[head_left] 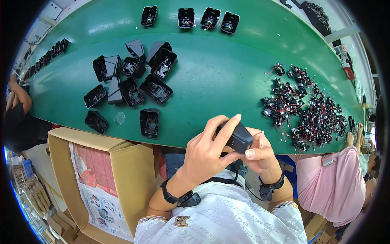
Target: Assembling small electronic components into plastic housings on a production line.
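Note:
Both my hands hold a black plastic housing (239,139) above the near edge of the green table. My left hand (211,146) wraps over its left side, fingers across the top and thumb along the lower edge. My right hand (260,153) closes on its right end, thumb pressed near the corner. A small white connector (262,132) pokes out by the right fingers; what it joins is hidden. Left of my hands, an open black housing (150,123) lies on the table, its inner side up. Several similar housings (156,88) lie in a loose group farther left.
A large heap of small black parts with red wires (315,116) covers the right of the table. Several housings with wires (211,18) stand at the far edge. An open cardboard box (134,191) sits below the left front edge. People sit at both sides, one in pink (333,185).

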Demonstrator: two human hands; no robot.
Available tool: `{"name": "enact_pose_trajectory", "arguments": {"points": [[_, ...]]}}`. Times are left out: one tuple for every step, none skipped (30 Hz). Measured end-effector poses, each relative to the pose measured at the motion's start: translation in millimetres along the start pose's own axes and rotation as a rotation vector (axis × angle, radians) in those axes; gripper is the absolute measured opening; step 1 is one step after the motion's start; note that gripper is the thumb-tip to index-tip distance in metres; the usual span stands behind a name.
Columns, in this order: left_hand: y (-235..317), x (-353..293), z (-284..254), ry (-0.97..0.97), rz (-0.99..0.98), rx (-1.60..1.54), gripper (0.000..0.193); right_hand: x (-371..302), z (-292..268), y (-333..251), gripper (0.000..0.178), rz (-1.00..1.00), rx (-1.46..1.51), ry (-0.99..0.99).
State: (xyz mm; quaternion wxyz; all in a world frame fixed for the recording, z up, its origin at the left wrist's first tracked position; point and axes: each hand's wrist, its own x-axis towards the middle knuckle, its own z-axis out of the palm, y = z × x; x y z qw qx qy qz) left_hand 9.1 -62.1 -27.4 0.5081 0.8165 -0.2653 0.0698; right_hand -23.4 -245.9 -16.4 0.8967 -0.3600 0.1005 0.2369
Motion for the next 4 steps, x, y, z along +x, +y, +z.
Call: {"name": "enact_pose_trajectory", "arguments": {"points": [[-1.3,0.5,-3.2,-0.03,-0.006,-0.027,0.081,2.2,1.6,-3.4,0.028,0.024,-0.023,-0.011],[-3.8,3.5,-6.4,-0.069,-0.049,-0.018,0.084,6.2,1.5,-8.6,0.027,-0.071,-0.151,0.004],[-5.8,6.0,-12.2,-0.106,-0.09,-0.006,0.088,10.9,2.3,-15.3,0.026,-0.167,-0.28,0.018],[-5.6,10.1,-12.7,-0.104,-0.075,-0.005,0.088,13.2,3.0,-27.5,0.025,-0.307,-0.526,0.06]]}}
